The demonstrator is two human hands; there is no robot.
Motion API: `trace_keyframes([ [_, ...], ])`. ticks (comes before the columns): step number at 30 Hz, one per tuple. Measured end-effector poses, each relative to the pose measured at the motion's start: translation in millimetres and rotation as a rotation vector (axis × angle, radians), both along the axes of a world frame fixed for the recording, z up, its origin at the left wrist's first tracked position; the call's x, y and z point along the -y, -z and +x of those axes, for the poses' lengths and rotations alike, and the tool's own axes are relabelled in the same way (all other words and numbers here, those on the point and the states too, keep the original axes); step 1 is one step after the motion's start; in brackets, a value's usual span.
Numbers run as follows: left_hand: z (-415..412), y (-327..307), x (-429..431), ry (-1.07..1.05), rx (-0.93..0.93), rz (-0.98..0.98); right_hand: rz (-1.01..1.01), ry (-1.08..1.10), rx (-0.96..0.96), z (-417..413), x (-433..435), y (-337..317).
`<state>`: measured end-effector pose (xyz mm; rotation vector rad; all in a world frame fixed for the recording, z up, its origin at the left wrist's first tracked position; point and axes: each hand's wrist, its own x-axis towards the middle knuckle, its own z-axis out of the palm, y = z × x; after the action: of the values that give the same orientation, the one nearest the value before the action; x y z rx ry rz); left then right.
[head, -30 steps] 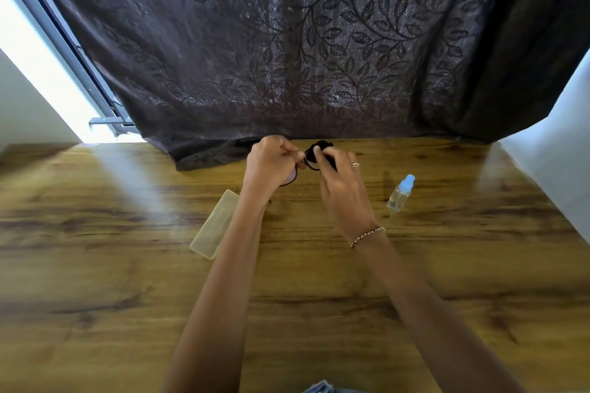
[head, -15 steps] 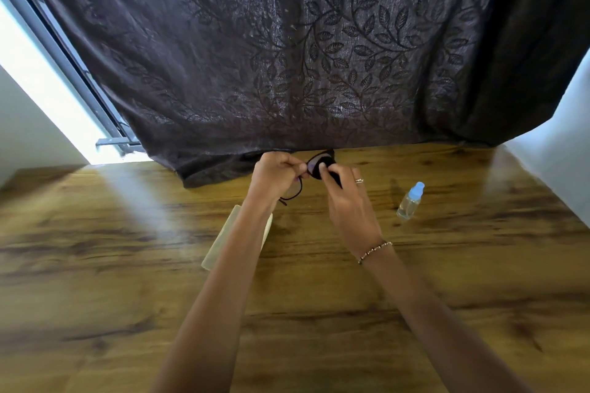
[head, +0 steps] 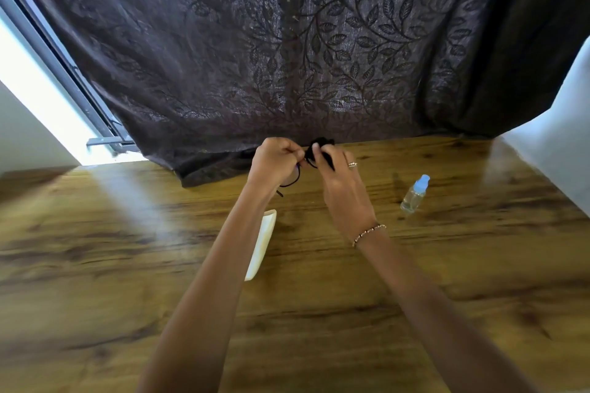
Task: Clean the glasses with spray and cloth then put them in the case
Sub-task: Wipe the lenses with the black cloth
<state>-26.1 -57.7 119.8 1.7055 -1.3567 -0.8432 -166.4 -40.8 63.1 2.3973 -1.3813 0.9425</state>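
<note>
My left hand [head: 277, 158] grips the dark-framed glasses [head: 292, 180] above the table's far side; one lens rim and a temple tip hang below the fist. My right hand [head: 341, 182] pinches a black cloth [head: 321, 147] around the other lens, thumb and fingers pressed on it. A cream glasses case [head: 261, 246] lies on the table, partly hidden behind my left forearm. A small clear spray bottle [head: 414, 195] with a light blue cap stands to the right of my right hand.
The wooden table [head: 95, 265] spreads under both arms. A dark leaf-patterned curtain [head: 287, 57] hangs down to the table's far edge just behind my hands. A bright window frame [head: 64, 80] is at far left, a white wall [head: 562, 143] at right.
The view has shifted, so the hands, case and bottle sit lower and further right in the frame. Both hands keep their hold; the cloth stays on the lens.
</note>
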Motion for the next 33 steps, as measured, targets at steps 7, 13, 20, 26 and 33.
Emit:
trace_keyframes([
  [7, 0, 0, 2, -0.008, 0.038, 0.019, 0.043, -0.052, -0.011, 4, -10, 5],
  [13, 5, -2, 2, 0.007, -0.031, 0.016, 0.028, 0.065, 0.051, -7, -1, -1],
  [20, 3, -2, 0, 0.016, -0.013, 0.013, 0.014, 0.033, 0.036, -3, 5, -7],
  [26, 6, 1, 0, -0.022, 0.033, 0.011, 0.009, -0.103, -0.035, 4, -7, 1],
  [33, 8, -2, -1, -0.012, 0.061, -0.040, 0.039, -0.023, 0.037, 1, -8, 2],
])
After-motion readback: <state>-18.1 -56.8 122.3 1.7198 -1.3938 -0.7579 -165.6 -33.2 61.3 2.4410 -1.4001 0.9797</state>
